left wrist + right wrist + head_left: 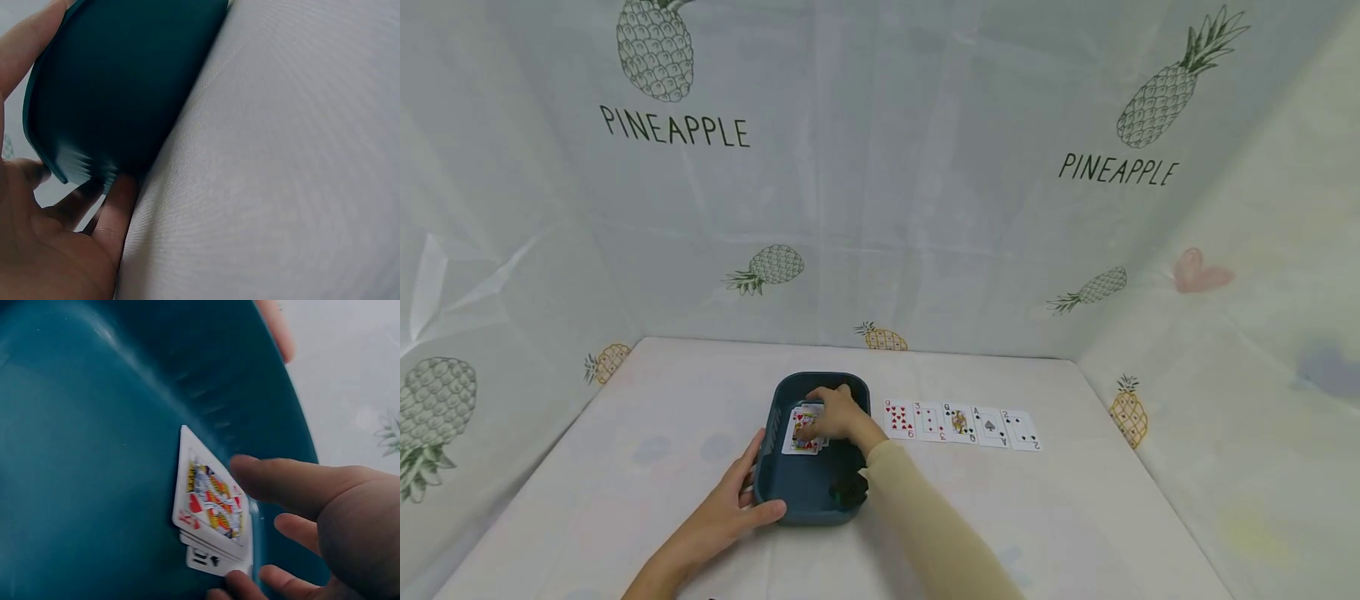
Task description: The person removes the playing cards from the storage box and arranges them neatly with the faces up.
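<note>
A dark blue-green tray [808, 504] stands on the white-covered table. My left hand [726, 510] grips its near left corner, thumb over the near rim and fingers against the ridged outer side wall [94, 159]. Inside lies a small stack of playing cards [800, 435], face up, a king of hearts [215, 500] on top. A black ten [209, 561] sticks out from underneath. My right hand [841, 417] reaches over the stack, thumb extended above the king's edge. Its other fingertips [240, 584] are right at the stack's other edge, partly out of frame.
To the tray's right several playing cards lie in a row, face up: nine of hearts [899, 419], three of diamonds [928, 422], a black queen [959, 424], ace of spades [991, 427], a black two [1022, 431]. Pineapple-printed curtains [880, 192] enclose the table. A dark object [848, 490] shows beside the right sleeve.
</note>
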Action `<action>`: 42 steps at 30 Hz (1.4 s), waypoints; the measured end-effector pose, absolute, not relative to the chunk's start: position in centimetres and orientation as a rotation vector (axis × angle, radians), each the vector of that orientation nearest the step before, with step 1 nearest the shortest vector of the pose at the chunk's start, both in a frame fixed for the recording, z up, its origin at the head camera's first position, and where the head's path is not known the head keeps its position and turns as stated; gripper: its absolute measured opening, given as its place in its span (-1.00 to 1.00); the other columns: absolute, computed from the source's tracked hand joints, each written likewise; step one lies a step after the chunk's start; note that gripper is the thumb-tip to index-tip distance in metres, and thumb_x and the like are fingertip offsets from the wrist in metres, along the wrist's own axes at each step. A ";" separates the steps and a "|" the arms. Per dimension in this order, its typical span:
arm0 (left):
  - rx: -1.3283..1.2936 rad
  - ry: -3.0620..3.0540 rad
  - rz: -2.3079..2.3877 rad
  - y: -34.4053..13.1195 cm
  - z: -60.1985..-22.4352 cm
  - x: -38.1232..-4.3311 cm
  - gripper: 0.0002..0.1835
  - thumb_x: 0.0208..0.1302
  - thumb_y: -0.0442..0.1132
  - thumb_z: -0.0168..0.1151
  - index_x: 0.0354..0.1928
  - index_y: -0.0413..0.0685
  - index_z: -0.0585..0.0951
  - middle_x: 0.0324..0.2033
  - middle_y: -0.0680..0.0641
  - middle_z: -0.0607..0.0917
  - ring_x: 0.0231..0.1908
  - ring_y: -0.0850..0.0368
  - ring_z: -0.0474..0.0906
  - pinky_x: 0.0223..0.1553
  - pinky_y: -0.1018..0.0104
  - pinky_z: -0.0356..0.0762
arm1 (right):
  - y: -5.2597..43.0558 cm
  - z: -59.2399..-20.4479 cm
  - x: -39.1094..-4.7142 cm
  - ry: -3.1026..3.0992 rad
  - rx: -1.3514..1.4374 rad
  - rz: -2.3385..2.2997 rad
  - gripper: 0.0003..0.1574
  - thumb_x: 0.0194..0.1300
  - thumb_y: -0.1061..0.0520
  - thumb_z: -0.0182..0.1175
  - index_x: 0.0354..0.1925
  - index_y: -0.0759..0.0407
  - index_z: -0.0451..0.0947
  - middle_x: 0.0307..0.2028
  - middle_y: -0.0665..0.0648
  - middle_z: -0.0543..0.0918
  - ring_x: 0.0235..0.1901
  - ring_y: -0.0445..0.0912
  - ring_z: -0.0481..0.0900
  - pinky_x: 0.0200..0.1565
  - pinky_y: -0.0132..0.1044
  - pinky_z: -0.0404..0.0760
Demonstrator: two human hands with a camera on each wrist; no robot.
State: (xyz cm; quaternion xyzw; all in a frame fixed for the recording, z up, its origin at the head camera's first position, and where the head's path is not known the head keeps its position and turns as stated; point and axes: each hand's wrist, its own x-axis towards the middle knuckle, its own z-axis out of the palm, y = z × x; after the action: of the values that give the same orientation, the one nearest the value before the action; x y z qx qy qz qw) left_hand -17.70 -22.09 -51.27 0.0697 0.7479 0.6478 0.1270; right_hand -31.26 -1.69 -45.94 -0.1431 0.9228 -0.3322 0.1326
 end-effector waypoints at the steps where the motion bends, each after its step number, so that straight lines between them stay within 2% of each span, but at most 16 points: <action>1: 0.203 2.178 1.883 -22.1 -51.3 -17.7 0.12 0.44 -0.14 0.42 0.73 0.45 -0.18 0.62 -0.37 0.01 0.46 -0.28 0.36 0.14 0.37 0.59 | -1.7 -46.1 -31.2 2.664 -0.399 -0.963 -0.05 0.10 0.02 0.66 0.42 0.06 0.54 0.18 0.30 0.39 -0.07 0.08 0.47 0.09 0.08 0.63; 7: 0.172 2.211 1.847 -22.1 -51.4 -18.0 0.12 0.43 -0.10 0.43 0.72 0.48 -0.17 0.64 -0.34 -0.02 0.48 -0.28 0.33 0.23 0.22 0.61 | -1.9 -46.0 -30.6 2.682 -0.380 -0.883 0.07 -0.03 0.05 0.74 0.43 0.02 0.53 0.19 0.30 0.34 0.01 0.17 0.45 0.12 0.17 0.60; 10: 0.145 2.220 1.835 -22.1 -51.4 -18.0 0.13 0.42 -0.07 0.44 0.72 0.49 -0.17 0.65 -0.33 -0.02 0.48 -0.28 0.33 0.26 0.12 0.61 | -2.1 -46.2 -30.6 2.707 -0.390 -0.813 0.09 -0.05 0.08 0.75 0.43 -0.01 0.52 0.22 0.28 0.33 0.07 0.19 0.43 0.16 0.20 0.58; 13: 0.135 2.215 1.836 -22.0 -51.4 -18.0 0.13 0.42 -0.06 0.44 0.72 0.49 -0.17 0.65 -0.33 -0.03 0.48 -0.27 0.34 0.25 0.11 0.62 | -2.2 -46.3 -30.7 2.722 -0.401 -0.754 0.09 -0.05 0.10 0.76 0.44 -0.01 0.52 0.24 0.27 0.32 0.09 0.20 0.44 0.18 0.19 0.58; 19: 0.146 2.193 1.854 -22.0 -51.4 -18.0 0.13 0.42 -0.08 0.44 0.72 0.49 -0.18 0.65 -0.33 -0.02 0.48 -0.29 0.34 0.23 0.11 0.63 | -1.8 -46.3 -31.0 2.711 -0.429 -0.736 0.03 -0.01 0.11 0.73 0.41 -0.01 0.53 0.25 0.29 0.33 0.09 0.13 0.44 0.19 0.14 0.62; 24: 0.118 2.273 1.785 -21.9 -51.4 -18.1 0.15 0.37 0.00 0.47 0.73 0.47 -0.16 0.65 -0.29 -0.01 0.47 -0.25 0.32 0.28 0.07 0.60 | -1.3 -46.3 -31.4 2.661 -0.392 -0.835 -0.07 -0.01 0.14 0.71 0.33 0.01 0.58 0.22 0.29 0.33 0.06 0.13 0.41 0.15 0.13 0.62; 28: 0.112 2.283 1.769 -21.9 -51.5 -18.1 0.14 0.39 -0.01 0.46 0.72 0.50 -0.17 0.66 -0.25 -0.02 0.50 -0.22 0.28 0.31 0.14 0.56 | -1.2 -46.3 -31.4 2.649 -0.394 -0.843 -0.08 0.00 0.15 0.71 0.32 0.01 0.58 0.21 0.27 0.31 0.05 0.12 0.42 0.16 0.11 0.61; 33: 0.128 2.264 1.794 -22.0 -51.5 -18.1 0.13 0.41 -0.05 0.45 0.71 0.54 -0.17 0.66 -0.25 0.00 0.49 -0.21 0.29 0.25 0.29 0.57 | -1.1 -46.2 -31.2 2.648 -0.398 -0.847 -0.07 0.06 0.18 0.67 0.37 -0.01 0.54 0.22 0.25 0.31 0.03 0.09 0.45 0.14 0.07 0.62; 42: 0.163 2.252 1.812 -22.2 -51.4 -18.0 0.14 0.40 -0.07 0.46 0.72 0.50 -0.16 0.66 -0.26 -0.05 0.51 -0.22 0.26 0.20 0.43 0.52 | -1.1 -45.6 -31.0 2.699 -0.459 -0.736 -0.02 0.11 0.24 0.64 0.46 0.02 0.49 0.24 0.29 0.34 -0.03 0.05 0.50 0.07 0.00 0.65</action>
State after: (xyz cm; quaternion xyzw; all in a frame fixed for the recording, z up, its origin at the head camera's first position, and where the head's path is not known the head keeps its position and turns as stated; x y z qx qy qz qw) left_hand -17.99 -22.15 -51.42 0.0558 0.7719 0.6212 0.1231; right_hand -30.95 -1.11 -45.62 -0.1601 0.9409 -0.2566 0.1524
